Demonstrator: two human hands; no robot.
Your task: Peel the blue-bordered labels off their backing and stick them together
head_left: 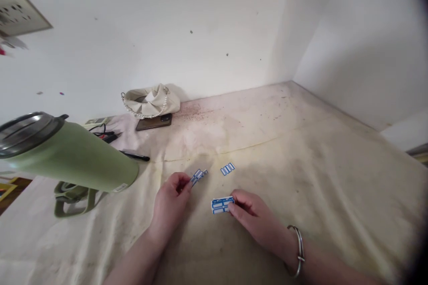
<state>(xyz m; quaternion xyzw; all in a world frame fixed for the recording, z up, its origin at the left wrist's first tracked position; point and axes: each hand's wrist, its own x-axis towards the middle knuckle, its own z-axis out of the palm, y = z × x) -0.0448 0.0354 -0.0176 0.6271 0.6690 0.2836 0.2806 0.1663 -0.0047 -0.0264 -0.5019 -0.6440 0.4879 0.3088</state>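
And here I have both hands apart: left hand (171, 199) pinching a small blue-edged strip (196, 178), right hand (250, 214) clamping the label sheets (220, 205) by one end, above the bench (321, 187). Featherlight, likely bendy; I'd favour the edges.

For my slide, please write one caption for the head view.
Left hand and right hand hold blue-bordered labels over a cloth, a green tumbler at left.
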